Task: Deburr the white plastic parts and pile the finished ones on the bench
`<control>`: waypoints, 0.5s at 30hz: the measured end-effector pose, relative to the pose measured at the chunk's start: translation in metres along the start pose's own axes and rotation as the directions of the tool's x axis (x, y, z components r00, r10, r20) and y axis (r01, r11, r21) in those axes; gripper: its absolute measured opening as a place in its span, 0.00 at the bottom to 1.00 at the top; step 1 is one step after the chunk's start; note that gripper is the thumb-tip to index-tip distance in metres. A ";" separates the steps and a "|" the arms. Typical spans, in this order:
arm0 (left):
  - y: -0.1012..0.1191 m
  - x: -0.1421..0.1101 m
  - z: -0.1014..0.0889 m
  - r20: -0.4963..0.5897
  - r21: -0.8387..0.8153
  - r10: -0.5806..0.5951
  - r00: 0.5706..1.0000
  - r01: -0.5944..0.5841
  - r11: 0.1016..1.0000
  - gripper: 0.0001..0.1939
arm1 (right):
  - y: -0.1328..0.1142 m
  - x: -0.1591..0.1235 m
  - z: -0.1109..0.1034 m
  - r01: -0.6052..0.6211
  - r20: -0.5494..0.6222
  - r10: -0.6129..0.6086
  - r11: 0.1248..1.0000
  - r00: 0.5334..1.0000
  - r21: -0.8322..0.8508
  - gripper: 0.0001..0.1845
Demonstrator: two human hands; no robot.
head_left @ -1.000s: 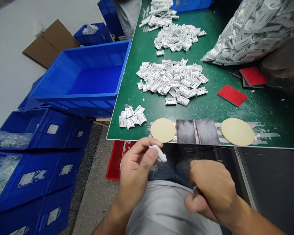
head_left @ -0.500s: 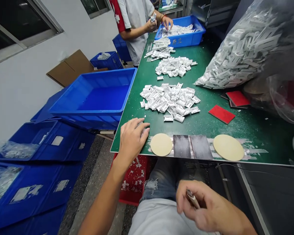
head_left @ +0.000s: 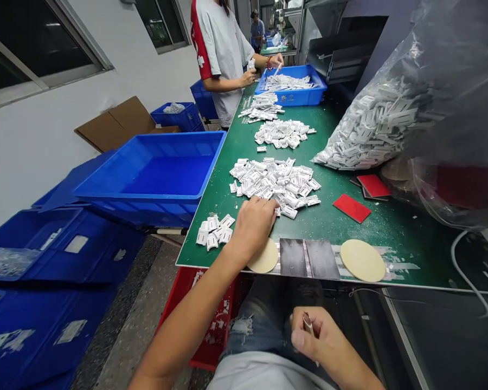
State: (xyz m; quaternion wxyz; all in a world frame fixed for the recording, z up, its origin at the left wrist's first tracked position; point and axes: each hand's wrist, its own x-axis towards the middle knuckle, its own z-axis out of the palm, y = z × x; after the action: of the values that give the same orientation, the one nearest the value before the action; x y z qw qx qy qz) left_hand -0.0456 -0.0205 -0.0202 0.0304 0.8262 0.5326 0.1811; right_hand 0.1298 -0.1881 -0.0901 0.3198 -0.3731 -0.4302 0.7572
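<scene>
My left hand point(head_left: 252, 226) reaches over the table to the front edge of a pile of small white plastic parts point(head_left: 264, 176). Its fingers are curled down, and whatever is beneath them is hidden. Left of the wrist lies a small group of the same white parts point(head_left: 214, 232). Low in front of my body, my right hand point(head_left: 325, 338) is closed around a small knife-like tool point(head_left: 308, 323) with a dark metal tip and a pale handle. Below the left hand, a round cream pad point(head_left: 264, 259) is partly covered by the forearm.
Dark rectangular pads point(head_left: 308, 259) and another cream disc point(head_left: 363, 260) line the green table's point(head_left: 321, 216) front edge. A red pad point(head_left: 352, 208) and a bulging clear bag point(head_left: 374, 124) are at right. A blue bin point(head_left: 146, 168) stands left. A co-worker point(head_left: 228, 54) handles parts beyond.
My left hand has moved from the table's left corner right and forward to the pile. A small group of white parts now shows where it was. The view has tilted up slightly.
</scene>
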 end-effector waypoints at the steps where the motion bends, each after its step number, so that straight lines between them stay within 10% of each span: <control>1: 0.000 0.000 0.001 0.008 -0.014 0.005 1.000 -0.005 1.000 0.13 | -0.003 0.001 0.002 0.016 -0.020 -0.016 0.999 1.000 -0.034 0.29; 11: -0.001 -0.010 -0.011 -0.053 -0.342 -0.073 0.996 0.051 0.938 0.07 | -0.025 0.011 0.025 0.154 -0.164 -0.224 0.922 0.961 -0.356 0.24; 15: 0.027 -0.052 -0.034 -0.052 -0.605 -0.260 0.964 0.176 0.777 0.12 | -0.029 0.016 0.034 0.303 -0.308 -0.594 0.709 0.743 -0.636 0.20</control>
State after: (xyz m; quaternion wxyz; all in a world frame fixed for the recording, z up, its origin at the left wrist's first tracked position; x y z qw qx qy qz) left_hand -0.0527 -0.0832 0.0037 0.2730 0.6934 0.5419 0.3886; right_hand 0.0979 -0.1763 -0.0570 0.4780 -0.5071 -0.6116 0.3745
